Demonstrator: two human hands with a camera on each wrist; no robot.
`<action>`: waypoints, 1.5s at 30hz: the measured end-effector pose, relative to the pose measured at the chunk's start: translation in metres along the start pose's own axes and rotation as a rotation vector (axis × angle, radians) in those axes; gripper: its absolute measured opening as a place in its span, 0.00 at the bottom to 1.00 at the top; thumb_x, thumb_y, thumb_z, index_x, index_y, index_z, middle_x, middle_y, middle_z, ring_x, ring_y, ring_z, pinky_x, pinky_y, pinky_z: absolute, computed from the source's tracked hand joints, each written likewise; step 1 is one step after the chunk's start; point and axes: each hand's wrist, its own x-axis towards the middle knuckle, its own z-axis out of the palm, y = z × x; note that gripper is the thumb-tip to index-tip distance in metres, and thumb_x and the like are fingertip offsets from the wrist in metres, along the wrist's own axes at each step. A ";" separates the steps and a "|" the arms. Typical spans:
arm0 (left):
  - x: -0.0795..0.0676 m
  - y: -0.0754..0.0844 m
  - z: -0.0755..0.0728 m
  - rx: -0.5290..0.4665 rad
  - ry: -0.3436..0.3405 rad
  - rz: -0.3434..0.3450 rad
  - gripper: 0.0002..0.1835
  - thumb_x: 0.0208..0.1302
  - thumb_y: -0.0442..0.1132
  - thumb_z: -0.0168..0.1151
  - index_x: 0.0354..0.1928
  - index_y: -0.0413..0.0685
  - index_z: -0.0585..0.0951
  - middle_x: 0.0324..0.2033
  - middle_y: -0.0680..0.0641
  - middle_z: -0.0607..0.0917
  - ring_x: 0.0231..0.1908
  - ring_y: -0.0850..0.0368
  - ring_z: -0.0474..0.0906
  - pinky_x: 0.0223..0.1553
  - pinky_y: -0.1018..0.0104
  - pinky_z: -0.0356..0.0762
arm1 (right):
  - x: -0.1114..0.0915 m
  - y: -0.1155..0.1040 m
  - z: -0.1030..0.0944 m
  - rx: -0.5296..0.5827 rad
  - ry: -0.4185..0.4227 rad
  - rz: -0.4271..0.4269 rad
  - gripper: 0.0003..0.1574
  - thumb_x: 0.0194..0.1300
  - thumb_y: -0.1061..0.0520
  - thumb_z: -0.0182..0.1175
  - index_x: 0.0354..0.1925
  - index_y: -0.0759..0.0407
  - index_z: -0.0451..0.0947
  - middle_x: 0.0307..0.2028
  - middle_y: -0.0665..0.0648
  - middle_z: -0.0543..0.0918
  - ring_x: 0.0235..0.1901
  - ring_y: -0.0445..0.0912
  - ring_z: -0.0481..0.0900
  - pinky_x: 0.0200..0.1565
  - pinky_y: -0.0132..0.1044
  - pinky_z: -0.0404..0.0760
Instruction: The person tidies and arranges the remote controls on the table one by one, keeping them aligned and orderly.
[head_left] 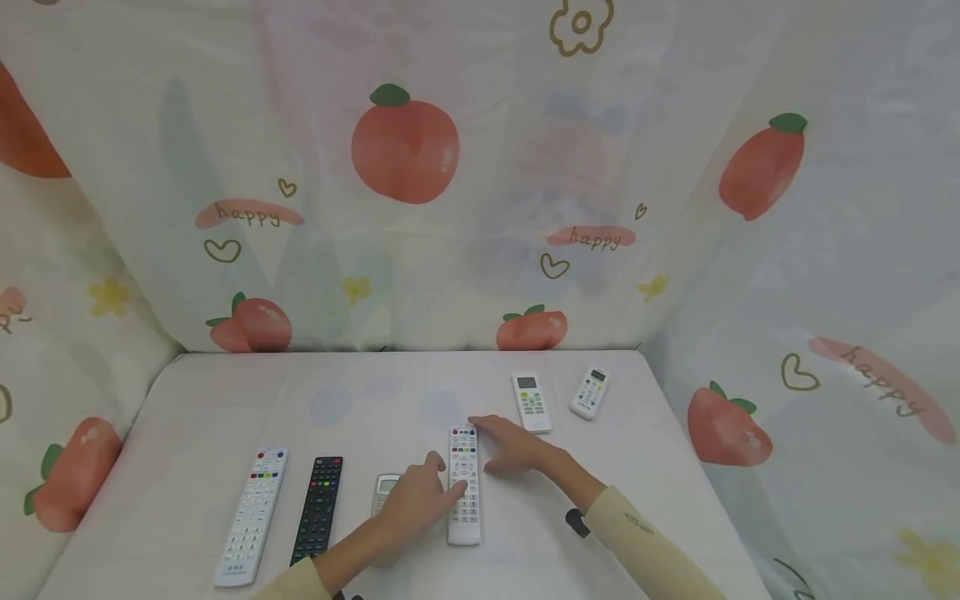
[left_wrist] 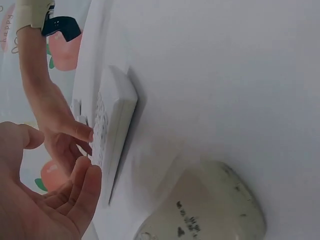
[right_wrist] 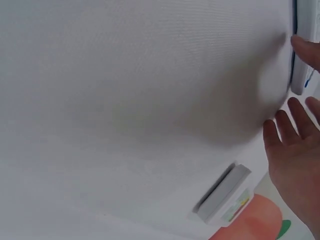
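Note:
A long white remote control [head_left: 463, 521] with coloured buttons lies on the white table between the two hands. My left hand [head_left: 412, 504] hovers at its left side, the thumb over the buttons; in the left wrist view the hand's fingers [left_wrist: 82, 200] are loosely bent beside the remote [left_wrist: 122, 107], and contact is unclear. My right hand [head_left: 513, 446] is at the remote's upper right, fingers spread around its top end. In the right wrist view, that hand's fingers [right_wrist: 285, 127] are extended and hold nothing. A smaller remote with a screen [head_left: 387, 483] lies partly hidden under my left hand.
To the left lie another long white remote [head_left: 251, 517] and a black remote [head_left: 318, 508], its lower end by the left sleeve. Two small white remotes with screens, one upright [head_left: 532, 404] and one slanted [head_left: 590, 393], lie at the back right. Fruit-patterned cloth [head_left: 450, 275] walls the table.

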 end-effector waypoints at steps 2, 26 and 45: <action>0.006 0.002 -0.002 -0.014 0.006 0.032 0.26 0.67 0.52 0.62 0.53 0.35 0.74 0.22 0.54 0.78 0.18 0.62 0.73 0.19 0.69 0.70 | -0.003 0.001 0.000 0.025 0.041 -0.016 0.47 0.57 0.63 0.71 0.72 0.61 0.63 0.69 0.60 0.69 0.70 0.56 0.63 0.68 0.52 0.62; 0.079 0.031 0.011 -0.145 -0.019 0.202 0.28 0.65 0.41 0.68 0.62 0.36 0.73 0.42 0.46 0.85 0.43 0.53 0.83 0.42 0.64 0.81 | -0.047 0.024 -0.007 0.179 0.437 0.145 0.42 0.57 0.60 0.74 0.68 0.58 0.71 0.62 0.60 0.76 0.61 0.56 0.74 0.58 0.49 0.76; 0.109 0.053 0.047 -0.217 -0.022 0.116 0.30 0.65 0.39 0.68 0.64 0.35 0.71 0.43 0.43 0.84 0.44 0.49 0.82 0.42 0.61 0.82 | -0.034 0.068 -0.067 0.328 0.415 0.157 0.35 0.65 0.68 0.62 0.69 0.70 0.65 0.66 0.71 0.70 0.66 0.64 0.67 0.63 0.53 0.69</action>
